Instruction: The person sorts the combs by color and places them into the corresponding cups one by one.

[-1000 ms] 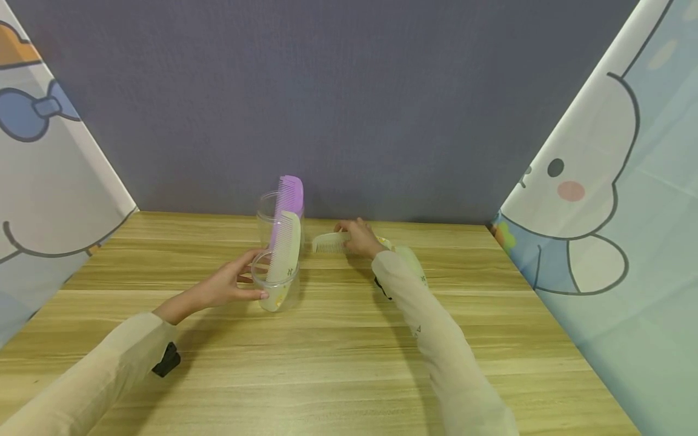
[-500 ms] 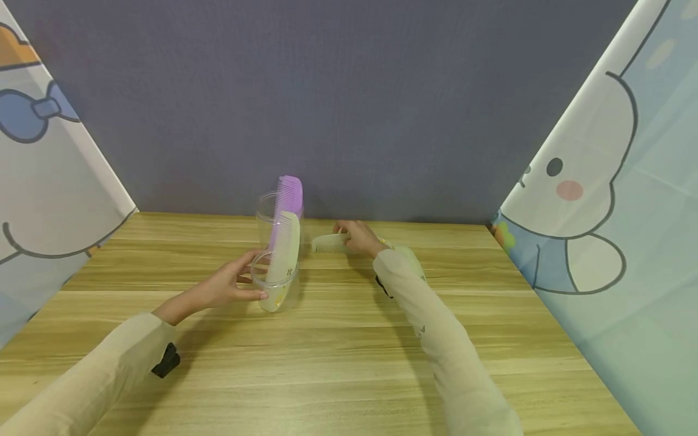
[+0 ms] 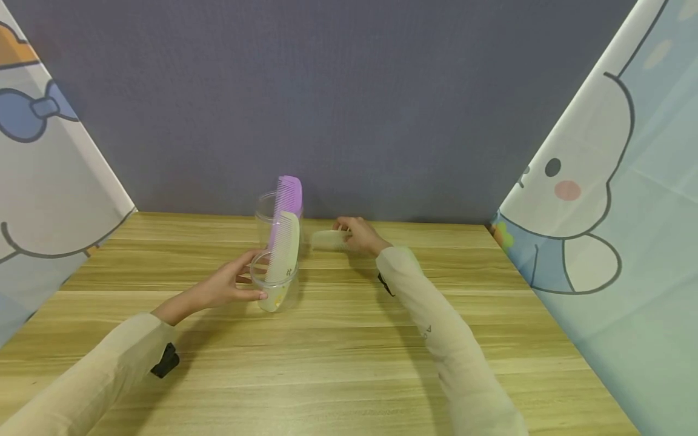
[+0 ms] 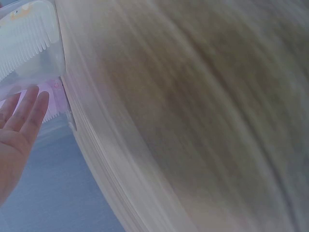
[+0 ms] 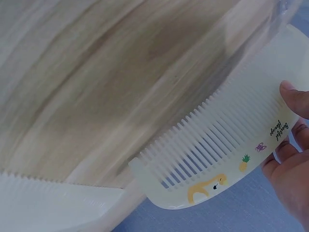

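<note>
My left hand (image 3: 220, 287) holds the near clear plastic cup (image 3: 293, 295) from its left side, thumb in front and fingers behind. A cream comb (image 3: 285, 254) leans upright in that cup. Just behind stands a second clear cup (image 3: 264, 212) with a purple comb (image 3: 291, 194) in it. To the right of the cups, my right hand (image 3: 360, 235) pinches another cream comb (image 3: 326, 240) with its teeth toward the table. Close up in the right wrist view, this comb (image 5: 227, 159) shows printed fruit and an animal, with the thumb on its face.
One more pale comb (image 5: 48, 208) lies at the lower left in the right wrist view; the right sleeve (image 3: 436, 315) mostly covers it in the head view. A grey wall (image 3: 382, 121) rises behind the wooden table (image 3: 327, 363), with printed cloth panels (image 3: 643, 242) at the sides.
The comb in my right hand has risen slightly and tipped, and its teeth look less distinct. My right hand has shifted a little with it. The left hand and both cups stay put.
</note>
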Available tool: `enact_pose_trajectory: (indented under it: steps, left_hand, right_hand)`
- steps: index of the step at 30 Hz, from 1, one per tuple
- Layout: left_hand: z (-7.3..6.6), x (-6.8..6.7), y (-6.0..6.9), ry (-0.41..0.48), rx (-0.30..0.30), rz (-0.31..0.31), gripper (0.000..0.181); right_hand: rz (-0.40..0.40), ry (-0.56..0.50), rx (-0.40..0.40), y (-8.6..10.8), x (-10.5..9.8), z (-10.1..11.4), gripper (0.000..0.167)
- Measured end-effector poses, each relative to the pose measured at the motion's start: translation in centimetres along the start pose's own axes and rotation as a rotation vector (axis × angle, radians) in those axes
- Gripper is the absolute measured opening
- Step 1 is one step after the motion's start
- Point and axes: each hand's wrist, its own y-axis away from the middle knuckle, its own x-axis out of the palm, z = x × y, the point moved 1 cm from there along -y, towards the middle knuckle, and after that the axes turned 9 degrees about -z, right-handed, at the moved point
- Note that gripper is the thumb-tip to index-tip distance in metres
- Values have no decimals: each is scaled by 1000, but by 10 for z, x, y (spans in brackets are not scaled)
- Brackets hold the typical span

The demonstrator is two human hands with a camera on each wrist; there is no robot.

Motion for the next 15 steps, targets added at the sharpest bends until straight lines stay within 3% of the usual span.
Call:
enact_pose_trajectory:
  steps: [7, 15]
  left_hand:
    - [0, 0, 0, 8, 3, 2, 82]
    - [0, 0, 0, -2, 16, -9, 80]
  right_hand:
    - [-36, -36, -8, 0, -8, 3, 35]
    - [-137, -137, -45, 0, -16, 5, 29]
